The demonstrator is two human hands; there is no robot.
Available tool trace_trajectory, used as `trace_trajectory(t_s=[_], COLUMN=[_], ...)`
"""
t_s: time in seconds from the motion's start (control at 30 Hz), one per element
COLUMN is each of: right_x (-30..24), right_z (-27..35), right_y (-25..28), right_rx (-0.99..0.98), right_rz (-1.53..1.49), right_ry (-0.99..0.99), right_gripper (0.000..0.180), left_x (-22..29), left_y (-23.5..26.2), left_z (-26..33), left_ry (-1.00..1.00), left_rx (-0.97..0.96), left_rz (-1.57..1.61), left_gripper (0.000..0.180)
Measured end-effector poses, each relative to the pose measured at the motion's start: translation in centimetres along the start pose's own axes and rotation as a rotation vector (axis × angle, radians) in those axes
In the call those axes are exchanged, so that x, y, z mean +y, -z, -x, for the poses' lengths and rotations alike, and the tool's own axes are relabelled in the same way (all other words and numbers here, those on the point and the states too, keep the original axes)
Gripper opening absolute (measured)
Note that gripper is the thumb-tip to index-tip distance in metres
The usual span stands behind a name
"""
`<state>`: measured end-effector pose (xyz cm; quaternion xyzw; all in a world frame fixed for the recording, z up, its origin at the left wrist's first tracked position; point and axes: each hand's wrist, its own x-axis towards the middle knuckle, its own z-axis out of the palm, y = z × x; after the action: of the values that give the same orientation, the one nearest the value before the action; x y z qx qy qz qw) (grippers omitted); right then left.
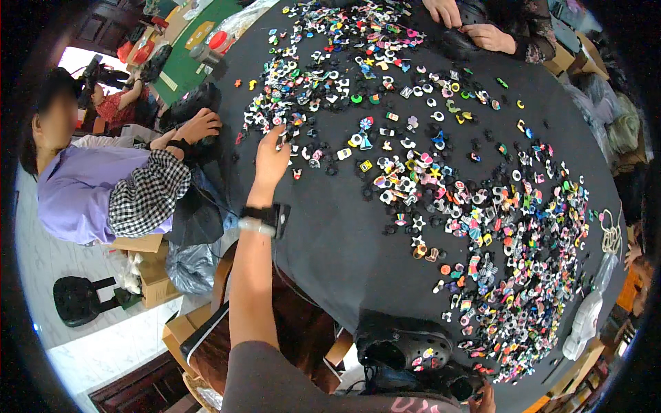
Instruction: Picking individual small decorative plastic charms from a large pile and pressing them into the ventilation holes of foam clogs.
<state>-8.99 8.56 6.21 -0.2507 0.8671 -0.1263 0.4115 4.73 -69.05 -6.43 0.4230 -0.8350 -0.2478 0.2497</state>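
Observation:
My left hand [274,157] reaches out over the black tabletop to a scatter of small colourful shoe charms [303,89]. Its fingers are drawn together among them; what they pinch is too small to make out. At the lower edge my right hand [486,398] shows only in part, its fingers closed at the edge of a dark clog [451,383] with a few charms on it. Just beyond it lies another black clog [403,347] with holes and several bright charms on its toe. A dense heap of charms [516,275] spreads over the table's right side.
At the left a person in purple [89,186] rests a hand [201,125] by a black clog. Across the table another person's hands [482,34] handle a black clog. A white cord [611,234] and a white plastic package [584,327] lie at the right rim.

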Motion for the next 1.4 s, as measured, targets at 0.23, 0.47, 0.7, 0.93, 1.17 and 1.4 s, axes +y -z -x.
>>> trace_trajectory(t_s=[0.23, 0.47, 0.7, 0.93, 1.17, 1.4], right_x=[2.0, 3.0, 4.4, 0.5, 4.3, 1.3], right_z=[0.5, 1.2, 2.2, 1.4, 1.9, 2.0], right_y=[-1.4, -2.0, -2.1, -0.9, -1.9, -1.8], right_rx=[0.039, -0.027, -0.038, -0.014, -0.029, 0.033], right_rz=[0.134, -0.445, -0.402, -0.133, -0.449, -0.234], right_ry=[-0.007, -0.286, -0.332, -0.242, -0.374, -0.333], right_gripper=[0.025, 0.057, 0.059, 0.049, 0.043, 0.061], left_x=[3.2, 7.7, 9.0, 7.0, 2.8, 2.6], left_y=[-7.0, -5.1, -2.5, -0.6, -5.7, -8.0], left_z=[-1.9, 6.1, 10.6, 5.5, -6.1, -6.6], left_ry=[0.207, -0.201, -0.254, -0.111, -0.024, -0.012], left_rx=[-0.046, -0.413, -0.434, -0.035, -0.061, 0.059], left_rz=[-0.413, -0.239, -0.271, -0.048, -0.181, -0.135], left_gripper=[0.055, 0.038, 0.031, 0.017, 0.039, 0.048])
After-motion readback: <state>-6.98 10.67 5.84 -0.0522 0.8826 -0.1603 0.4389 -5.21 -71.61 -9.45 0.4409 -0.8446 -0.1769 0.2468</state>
